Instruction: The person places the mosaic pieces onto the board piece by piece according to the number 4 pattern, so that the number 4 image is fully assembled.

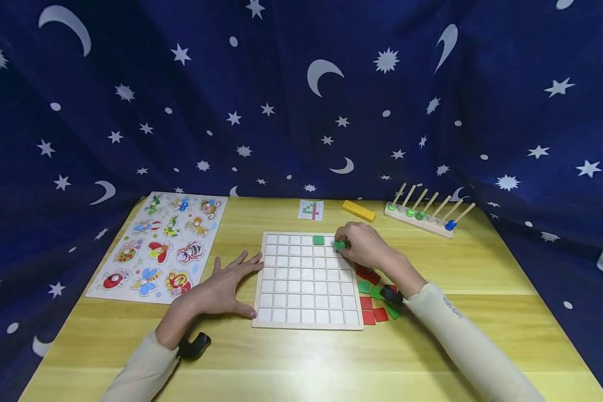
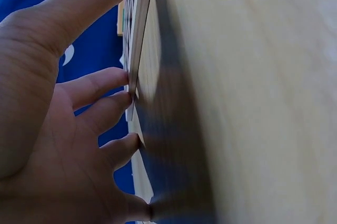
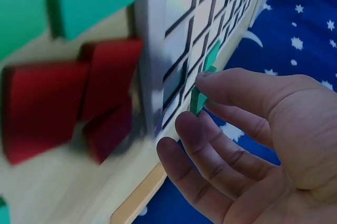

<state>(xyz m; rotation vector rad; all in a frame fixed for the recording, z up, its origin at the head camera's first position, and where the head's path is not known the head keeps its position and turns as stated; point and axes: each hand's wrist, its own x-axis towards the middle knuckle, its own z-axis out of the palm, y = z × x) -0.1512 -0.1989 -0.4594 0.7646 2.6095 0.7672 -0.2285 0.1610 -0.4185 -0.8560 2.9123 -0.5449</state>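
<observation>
Head view shows a wooden table [image 1: 432,357] with a white grid board [image 1: 306,279] at its middle; the left hand [image 1: 226,287] lies flat, fingers spread, against the board's left edge. The right hand [image 1: 364,245] pinches a green tile [image 1: 339,245] over the board's top row, just right of a seated green tile [image 1: 319,240]. Loose red and green tiles [image 1: 374,304] lie beside the board's right edge.

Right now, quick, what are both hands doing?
Left hand: open, fingers spread flat against the white grid board.
Right hand: fingers pinching a green tile over the board.
</observation>
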